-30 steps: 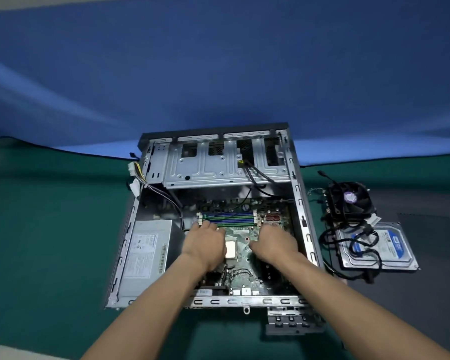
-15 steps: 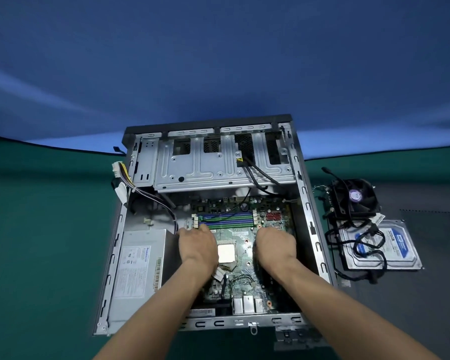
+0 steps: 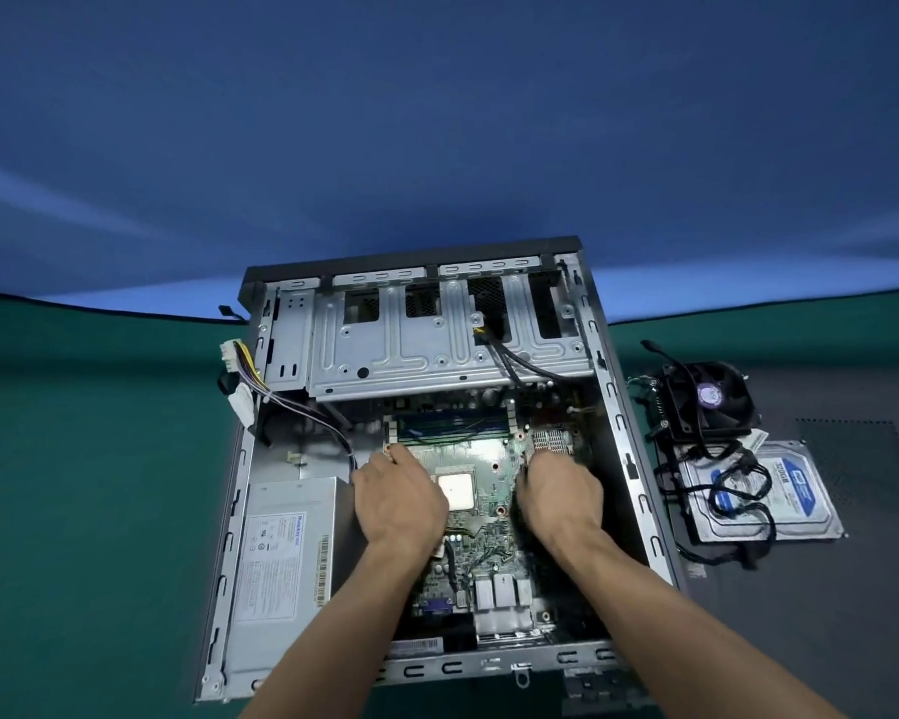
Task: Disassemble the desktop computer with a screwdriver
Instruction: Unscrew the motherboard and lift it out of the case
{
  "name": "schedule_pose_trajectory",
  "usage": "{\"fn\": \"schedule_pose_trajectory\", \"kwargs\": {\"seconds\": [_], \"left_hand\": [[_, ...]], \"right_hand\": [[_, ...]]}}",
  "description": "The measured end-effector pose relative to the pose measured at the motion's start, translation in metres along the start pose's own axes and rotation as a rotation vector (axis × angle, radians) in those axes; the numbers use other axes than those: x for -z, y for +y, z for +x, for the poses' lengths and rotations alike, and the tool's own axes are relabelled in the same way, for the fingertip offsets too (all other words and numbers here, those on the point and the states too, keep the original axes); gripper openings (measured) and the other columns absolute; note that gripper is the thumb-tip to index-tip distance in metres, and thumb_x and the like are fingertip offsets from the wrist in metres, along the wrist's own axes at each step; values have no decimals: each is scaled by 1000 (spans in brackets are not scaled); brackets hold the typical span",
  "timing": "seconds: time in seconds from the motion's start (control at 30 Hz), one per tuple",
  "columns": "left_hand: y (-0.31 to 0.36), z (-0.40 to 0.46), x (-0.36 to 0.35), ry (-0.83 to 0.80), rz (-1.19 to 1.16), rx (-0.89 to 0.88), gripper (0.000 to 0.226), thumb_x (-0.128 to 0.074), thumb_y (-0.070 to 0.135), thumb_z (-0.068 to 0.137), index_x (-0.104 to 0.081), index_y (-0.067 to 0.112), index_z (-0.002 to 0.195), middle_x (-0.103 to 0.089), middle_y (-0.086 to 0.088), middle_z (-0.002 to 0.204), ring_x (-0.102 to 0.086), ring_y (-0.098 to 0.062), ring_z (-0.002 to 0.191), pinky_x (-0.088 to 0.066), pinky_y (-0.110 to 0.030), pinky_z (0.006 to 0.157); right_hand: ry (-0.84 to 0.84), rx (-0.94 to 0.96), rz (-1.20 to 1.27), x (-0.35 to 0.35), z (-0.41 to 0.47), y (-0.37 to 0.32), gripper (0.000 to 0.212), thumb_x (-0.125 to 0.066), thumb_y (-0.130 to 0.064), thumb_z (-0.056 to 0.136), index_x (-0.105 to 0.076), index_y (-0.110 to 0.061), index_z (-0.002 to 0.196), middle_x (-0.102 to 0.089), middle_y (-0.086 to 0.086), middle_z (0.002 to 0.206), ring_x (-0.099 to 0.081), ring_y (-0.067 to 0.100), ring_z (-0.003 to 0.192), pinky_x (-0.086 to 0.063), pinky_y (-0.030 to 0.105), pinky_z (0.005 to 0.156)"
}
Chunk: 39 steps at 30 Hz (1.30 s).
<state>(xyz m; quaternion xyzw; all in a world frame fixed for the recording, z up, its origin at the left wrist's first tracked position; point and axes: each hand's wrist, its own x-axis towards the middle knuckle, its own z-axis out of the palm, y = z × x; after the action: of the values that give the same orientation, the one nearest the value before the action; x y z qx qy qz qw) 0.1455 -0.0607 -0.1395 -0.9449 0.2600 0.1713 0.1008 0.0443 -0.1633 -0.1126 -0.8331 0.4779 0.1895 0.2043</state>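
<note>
Head view: left hand [image 3: 398, 503], fingers curled down over the left edge of the green motherboard [image 3: 476, 511], gripping it beside the bare square silver processor [image 3: 457, 490]; right hand [image 3: 559, 493], fingers likewise curled over the board's right edge, gripping it just below the small finned heatsink [image 3: 551, 441]. Board lies inside the open grey metal desktop computer case [image 3: 618, 438], which rests flat on its side, opening upward. Blue memory sticks [image 3: 452, 425] sit at the board's far end, beyond both hands. Grey boxed power supply with white label [image 3: 281, 568] occupies the case's left side, near the left wrist; its bundle of coloured wires with white connectors [image 3: 240, 376] hangs over the left wall. Silver perforated drive cage [image 3: 437, 350] spans the far end of the case. Right of the case, apart from it: black square cooling fan [image 3: 707, 402] and, just nearer, a silver hard drive with blue label [image 3: 779, 495], black cables [image 3: 722, 490] draped over it. All rest on a green table covering [image 3: 74, 485], dark grey mat [image 3: 852, 614] to the right. Blue backdrop [image 3: 437, 121] behind.
</note>
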Motion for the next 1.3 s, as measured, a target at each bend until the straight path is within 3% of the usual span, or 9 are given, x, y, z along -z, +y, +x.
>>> {"fn": "schedule_pose_trajectory", "kwargs": {"seconds": [0.2, 0.27, 0.47, 0.57, 0.67, 0.8, 0.93, 1.03, 1.3], "left_hand": [[-5, -2, 1, -12, 38, -86, 36, -42, 22, 92, -47, 9, 125, -53, -14, 124, -50, -26, 113, -34, -34, 96], [-7, -4, 3, -4, 72, -111, 33, -42, 19, 92, -48, 8, 123, -52, -14, 122, -51, -26, 111, -37, -34, 95], [-3, -12, 4, -158, 443, -205, 37, -38, 20, 92, -53, 4, 122, -56, -17, 122, -51, -30, 113, -33, -42, 97], [-7, -8, 2, -136, 364, -195, 31, -42, 20, 90, -57, 7, 114, -60, -14, 117, -52, -27, 110, -36, -38, 96], [-9, -7, 2, -95, 270, -170, 24, -45, 16, 86, -59, 9, 105, -62, -10, 108, -54, -23, 102, -38, -35, 93], [-5, -7, 3, -24, 86, -108, 28, -49, 21, 88, -56, 10, 113, -57, -11, 113, -51, -25, 106, -37, -34, 93], [-9, -2, 3, 68, -176, -92, 27, -52, 23, 89, -56, 12, 113, -53, -10, 118, -46, -24, 110, -35, -33, 97], [-11, -3, 0, 39, -114, -175, 26, -51, 26, 90, -59, 15, 112, -53, -7, 122, -44, -23, 115, -32, -35, 101], [-9, -16, 13, -48, 9, -474, 29, -42, 26, 86, -61, 12, 103, -46, -8, 112, -39, -24, 110, -32, -36, 96]], "right_hand": [[-28, 20, 59, 2, -3, -4, 5, -49, -15, 93, -53, -13, 90, -67, 2, 89, -48, 19, 66, -37, 24, 60], [2, 44, 48, -1, -6, -2, 21, -47, -17, 93, -48, -9, 112, -67, 4, 94, -48, 22, 69, -37, 26, 62], [-166, 91, -170, -4, -9, 1, 24, -51, 0, 88, -65, -9, 106, -69, 3, 101, -64, 19, 86, -45, 24, 66], [-158, 115, -179, -5, -5, 0, 23, -52, 4, 87, -66, -7, 102, -69, 4, 99, -66, 20, 89, -46, 24, 66], [-123, 96, -137, -6, -5, 2, 15, -53, -1, 89, -64, -11, 89, -63, 0, 79, -61, 17, 71, -42, 21, 56], [-28, 58, -27, -6, -1, 3, 22, -52, -9, 94, -54, -16, 73, -52, -7, 64, -50, 7, 55, -27, 14, 41], [66, 117, 108, -4, 4, -1, 13, -46, -7, 96, -57, -12, 101, -49, -9, 66, -50, 10, 60, -22, 14, 41], [21, 204, 179, -6, -1, -3, 27, -47, -7, 94, -47, -8, 121, -59, -4, 78, -57, 12, 64, -39, 18, 50], [-195, 529, -57, -12, -12, 2, 45, -65, -27, 83, -48, -15, 124, -52, 4, 123, -53, 23, 110, -42, 36, 97]]}}
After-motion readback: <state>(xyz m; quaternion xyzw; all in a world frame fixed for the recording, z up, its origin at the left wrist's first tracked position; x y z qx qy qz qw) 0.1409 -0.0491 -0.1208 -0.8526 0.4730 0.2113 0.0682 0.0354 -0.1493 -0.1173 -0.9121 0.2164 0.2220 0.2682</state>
